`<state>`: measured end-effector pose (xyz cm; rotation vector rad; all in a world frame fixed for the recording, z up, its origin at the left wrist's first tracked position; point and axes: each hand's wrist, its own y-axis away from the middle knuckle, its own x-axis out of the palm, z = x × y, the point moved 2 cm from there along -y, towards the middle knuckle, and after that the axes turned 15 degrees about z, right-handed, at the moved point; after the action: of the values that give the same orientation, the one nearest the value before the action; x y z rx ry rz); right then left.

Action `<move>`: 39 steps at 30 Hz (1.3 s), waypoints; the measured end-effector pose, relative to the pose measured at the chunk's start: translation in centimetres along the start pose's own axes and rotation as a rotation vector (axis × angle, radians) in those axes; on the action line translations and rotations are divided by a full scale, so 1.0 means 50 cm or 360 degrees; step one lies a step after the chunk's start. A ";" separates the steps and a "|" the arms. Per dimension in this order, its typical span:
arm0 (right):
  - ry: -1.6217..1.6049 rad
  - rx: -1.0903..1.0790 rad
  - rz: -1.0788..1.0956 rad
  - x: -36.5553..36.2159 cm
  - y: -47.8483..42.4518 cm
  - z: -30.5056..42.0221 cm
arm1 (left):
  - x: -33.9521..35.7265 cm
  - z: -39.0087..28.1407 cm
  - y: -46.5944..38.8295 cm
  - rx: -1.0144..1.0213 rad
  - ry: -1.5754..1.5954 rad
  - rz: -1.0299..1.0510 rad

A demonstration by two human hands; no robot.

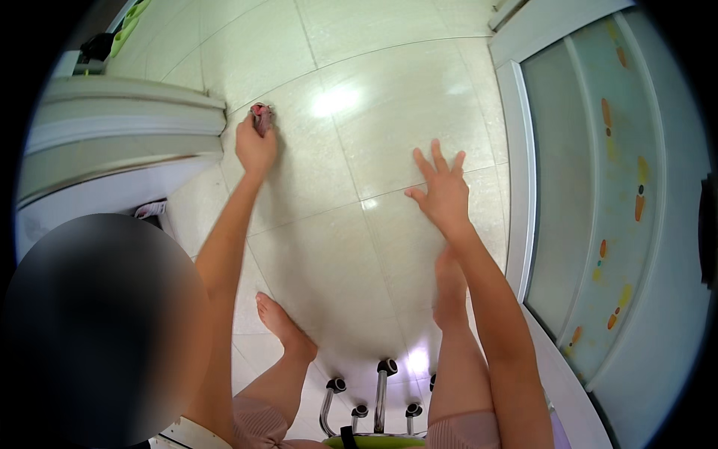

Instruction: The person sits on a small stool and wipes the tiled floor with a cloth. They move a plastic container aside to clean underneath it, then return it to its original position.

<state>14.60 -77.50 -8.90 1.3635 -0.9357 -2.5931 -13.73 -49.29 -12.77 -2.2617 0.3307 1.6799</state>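
My left hand (pixel 257 147) is closed around a small crumpled reddish-pink cloth-like item (pixel 262 118), its upper end showing past my fingers. It is held above the glossy tiled floor (pixel 348 140), near the end of a pale door frame on the left. What the item is exactly cannot be told. My right hand (pixel 444 188) is spread above the floor at the right of centre, fingers apart, holding nothing. Below the hands, my bare feet (pixel 280 322) rest on the tiles, one on each side.
A frosted glass sliding door (pixel 606 196) with footprint decorations stands at the right. A pale door frame (pixel 129 120) juts in from the left. Chair casters (pixel 387 367) and a green seat edge (pixel 370 442) are at the bottom. Green slippers (pixel 128 28) lie at the top left.
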 end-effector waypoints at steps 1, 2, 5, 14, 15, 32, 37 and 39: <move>-0.0014 -0.0041 -0.0016 0.003 0.011 -0.020 | 0.031 -0.070 0.011 -0.0035 0.0208 0.0040; -0.0018 -0.0075 -0.0072 0.009 0.024 -0.052 | 0.058 -0.155 0.031 0.0010 0.0406 0.0151; -0.0010 -0.0185 -0.0310 0.003 0.070 -0.154 | 0.095 -0.390 0.147 0.0533 0.0719 0.0470; 0.0254 -0.0140 -0.0931 -0.027 0.178 -0.288 | 0.078 -0.533 0.293 0.0716 0.1275 0.1019; 0.0269 -0.0126 -0.0917 -0.031 0.176 -0.290 | 0.072 -0.492 0.251 0.0542 0.1262 0.0898; 0.0159 -0.0086 -0.0949 -0.030 0.180 -0.316 | 0.120 -0.537 0.238 0.0898 0.0779 0.0768; 0.0148 -0.0037 -0.0953 -0.024 0.196 -0.343 | 0.101 -0.529 0.259 0.1079 0.1160 0.1142; 0.0134 -0.0029 -0.0969 -0.023 0.212 -0.368 | 0.106 -0.475 0.211 0.0143 0.1740 0.1367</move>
<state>27.14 -94.64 -10.11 1.9890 -0.5373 -2.8950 5.08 -68.00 -12.55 -2.9300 1.7319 0.3714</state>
